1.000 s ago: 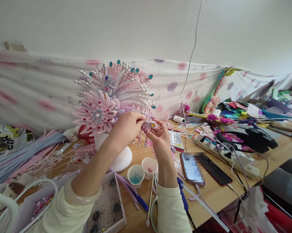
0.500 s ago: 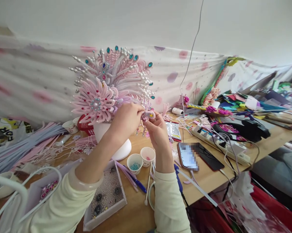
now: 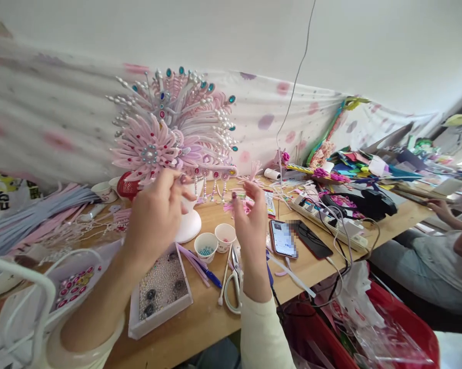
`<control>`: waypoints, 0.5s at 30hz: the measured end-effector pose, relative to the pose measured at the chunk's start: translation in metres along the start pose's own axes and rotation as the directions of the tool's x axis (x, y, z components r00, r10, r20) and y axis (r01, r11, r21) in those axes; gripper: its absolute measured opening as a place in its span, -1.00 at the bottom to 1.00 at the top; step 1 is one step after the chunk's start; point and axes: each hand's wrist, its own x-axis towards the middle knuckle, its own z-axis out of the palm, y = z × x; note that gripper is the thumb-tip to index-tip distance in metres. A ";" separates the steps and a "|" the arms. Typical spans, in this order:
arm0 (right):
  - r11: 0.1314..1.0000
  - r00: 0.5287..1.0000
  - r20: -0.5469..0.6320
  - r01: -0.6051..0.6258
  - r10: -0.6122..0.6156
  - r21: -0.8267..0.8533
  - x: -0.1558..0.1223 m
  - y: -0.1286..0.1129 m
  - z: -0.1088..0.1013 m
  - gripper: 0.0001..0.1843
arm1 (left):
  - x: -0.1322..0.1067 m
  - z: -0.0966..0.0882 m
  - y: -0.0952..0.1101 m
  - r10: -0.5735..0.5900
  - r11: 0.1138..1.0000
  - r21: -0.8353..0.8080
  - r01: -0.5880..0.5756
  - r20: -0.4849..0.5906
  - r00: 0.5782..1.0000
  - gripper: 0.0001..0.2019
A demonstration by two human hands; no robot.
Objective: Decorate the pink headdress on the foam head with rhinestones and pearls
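Observation:
A large pink and lilac headdress [image 3: 173, 133] with pearls and teal gems stands on a white stand [image 3: 188, 230] on the wooden table [image 3: 200, 318]. My left hand [image 3: 156, 215] hovers just below its lower left edge, fingers loosely curled and apart, holding nothing. My right hand [image 3: 249, 220] is raised to the right of the stand, fingers spread, empty. A row of beaded dangles [image 3: 211, 182] hangs from the headdress rim between my hands.
Two paper cups [image 3: 215, 241] of beads, scissors [image 3: 234, 279], a blue pen [image 3: 207, 271] and a tray of pearls [image 3: 161, 287] lie near me. A phone [image 3: 282, 238], a power strip [image 3: 330, 218] with cables and craft scraps fill the right. Another person [image 3: 442, 246] sits at far right.
Both hands have let go of the small pink ornament and drawn back from the headdress rim. The view has swung right, bringing a seated person into sight.

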 end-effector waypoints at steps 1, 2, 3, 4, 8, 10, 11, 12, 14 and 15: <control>0.999 1.000 0.001 0.029 -0.029 -0.032 -0.011 -0.005 -0.004 -0.62 | -0.005 -0.010 -0.009 -0.060 0.998 0.017 0.060 0.002 0.998 -0.80; 0.998 0.998 0.044 0.045 -0.044 -0.031 -0.022 -0.009 -0.008 -0.65 | -0.010 -0.022 -0.019 -0.120 0.991 0.056 0.120 -0.007 0.993 -0.81; 0.998 0.993 0.102 0.059 -0.057 -0.020 -0.033 -0.013 -0.012 -0.69 | -0.014 -0.034 -0.030 -0.173 0.979 0.105 0.174 -0.015 0.985 -0.82; 0.996 0.984 0.158 0.084 -0.080 -0.022 -0.043 -0.015 -0.015 -0.75 | -0.018 -0.048 -0.041 -0.217 0.963 0.157 0.219 -0.028 0.976 -0.82; 0.961 0.951 0.265 0.211 -0.159 -0.181 -0.071 -0.013 -0.025 -0.77 | -0.035 -0.102 -0.086 -0.371 0.868 0.322 0.379 -0.087 0.924 -0.82; 0.947 0.944 0.302 0.208 -0.129 -0.244 -0.079 -0.006 -0.029 -0.77 | -0.045 -0.119 -0.110 -0.433 0.841 0.329 0.429 -0.063 0.899 -0.83; 0.932 0.942 0.314 0.213 -0.117 -0.294 -0.082 -0.002 -0.030 -0.74 | -0.049 -0.124 -0.123 -0.456 0.840 0.316 0.441 -0.029 0.889 -0.85; 0.903 0.941 0.316 0.239 -0.124 -0.357 -0.085 0.001 -0.030 -0.65 | -0.054 -0.125 -0.136 -0.469 0.843 0.307 0.442 0.016 0.883 -0.87; 0.832 0.930 0.338 0.298 -0.142 -0.469 -0.092 0.003 -0.029 -0.46 | -0.062 -0.122 -0.162 -0.468 0.855 0.327 0.403 0.151 0.871 -0.88; 0.805 0.921 0.362 0.322 -0.144 -0.498 -0.096 0.004 -0.028 -0.39 | -0.065 -0.117 -0.173 -0.459 0.860 0.358 0.362 0.237 0.856 -0.86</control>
